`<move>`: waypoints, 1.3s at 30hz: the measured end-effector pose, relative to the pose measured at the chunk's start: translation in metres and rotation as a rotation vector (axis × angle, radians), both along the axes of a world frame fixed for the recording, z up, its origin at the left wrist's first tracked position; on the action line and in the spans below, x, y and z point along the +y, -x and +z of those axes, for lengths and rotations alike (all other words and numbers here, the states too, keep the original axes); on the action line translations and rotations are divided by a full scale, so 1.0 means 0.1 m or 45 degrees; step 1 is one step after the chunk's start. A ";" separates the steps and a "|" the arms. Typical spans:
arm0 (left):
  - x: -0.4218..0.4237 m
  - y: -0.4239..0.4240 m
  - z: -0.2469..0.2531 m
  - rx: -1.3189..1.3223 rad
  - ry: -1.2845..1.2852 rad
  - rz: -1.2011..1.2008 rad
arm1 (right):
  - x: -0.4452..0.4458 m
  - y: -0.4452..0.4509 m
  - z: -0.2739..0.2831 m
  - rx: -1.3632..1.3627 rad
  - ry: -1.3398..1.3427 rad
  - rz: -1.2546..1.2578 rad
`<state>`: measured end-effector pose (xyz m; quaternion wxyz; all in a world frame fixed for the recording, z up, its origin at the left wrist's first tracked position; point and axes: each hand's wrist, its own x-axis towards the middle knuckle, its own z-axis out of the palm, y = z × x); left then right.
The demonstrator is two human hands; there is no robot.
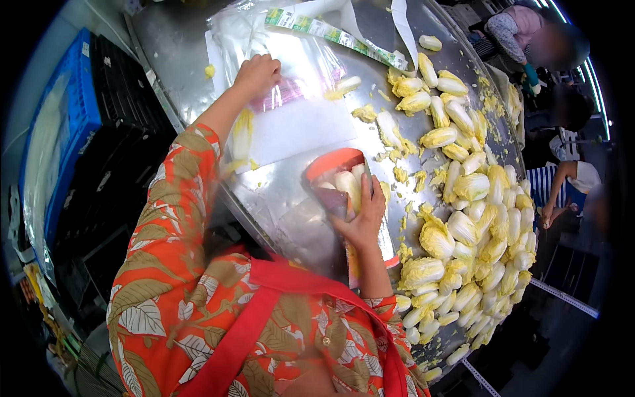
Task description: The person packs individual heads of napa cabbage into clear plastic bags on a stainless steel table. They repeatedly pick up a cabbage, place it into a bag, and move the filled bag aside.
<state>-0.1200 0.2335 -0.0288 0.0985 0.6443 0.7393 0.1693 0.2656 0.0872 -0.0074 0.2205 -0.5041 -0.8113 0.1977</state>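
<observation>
My left hand [258,75], its fingers curled, is over a stack of clear plastic bags [297,54] with pink print; whether it pinches a bag is hidden. Nearer to me, my right hand [364,213] grips a clear bag with red-orange ends [335,163], thumb on one side and fingers on the other. Pale stems of small napa cabbages [347,186] show inside that bag. A white sheet [300,130] lies between the hands. A strip of green and white labels [337,35] curls beyond the bags.
A large heap of small napa cabbages [471,228] covers the right of the metal table [173,64], with loose yellow leaves [364,113] around it. Stacked black crates [124,109] and a blue crate [69,124] stand at left. Co-workers [516,30] are at far right.
</observation>
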 end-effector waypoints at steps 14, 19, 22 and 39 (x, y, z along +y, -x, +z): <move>0.11 -0.05 0.29 0.149 0.113 -0.177 | 0.00 -0.03 0.04 -0.021 -0.003 -0.001; -0.04 -0.46 0.66 0.045 -0.115 -0.427 | 0.02 -0.25 0.33 0.204 0.009 -0.008; -0.33 -0.81 0.72 -0.048 -0.184 -0.756 | 0.00 -0.33 0.66 0.449 0.096 0.052; -1.09 -1.77 0.88 -0.148 -0.097 -0.863 | -0.07 -0.04 0.20 0.166 0.035 -0.232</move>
